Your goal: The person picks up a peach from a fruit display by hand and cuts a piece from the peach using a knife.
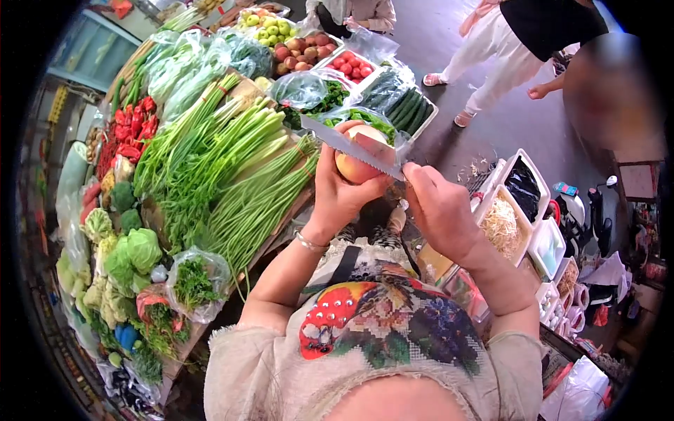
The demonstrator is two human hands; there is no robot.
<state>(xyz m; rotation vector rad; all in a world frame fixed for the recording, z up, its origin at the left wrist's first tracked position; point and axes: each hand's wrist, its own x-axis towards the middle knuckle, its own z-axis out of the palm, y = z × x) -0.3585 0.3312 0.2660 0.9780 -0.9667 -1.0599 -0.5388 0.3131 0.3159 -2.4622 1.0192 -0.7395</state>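
Note:
My left hand (340, 193) is wrapped round a yellow and pink round fruit (353, 170), whose exact kind I cannot tell. A paler, whitish patch shows on its upper side. In my right hand (441, 210) is a knife (333, 139) with a wide metal blade and a toothed edge. The blade slants across the fruit, its tip up to the left above my left fingers. A flat reddish patch shows at the blade over the fruit; whether it is peel or a reflection I cannot tell. My right fingers hide the handle.
Green vegetable bunches (232, 154), red peppers (133, 126) and cabbages (144, 250) cover the stall on the left. Boxes of tomatoes (351, 68) and cucumbers (408, 111) sit ahead. A tub of bean sprouts (502, 228) stands right. A person in white trousers (484, 59) is in the aisle.

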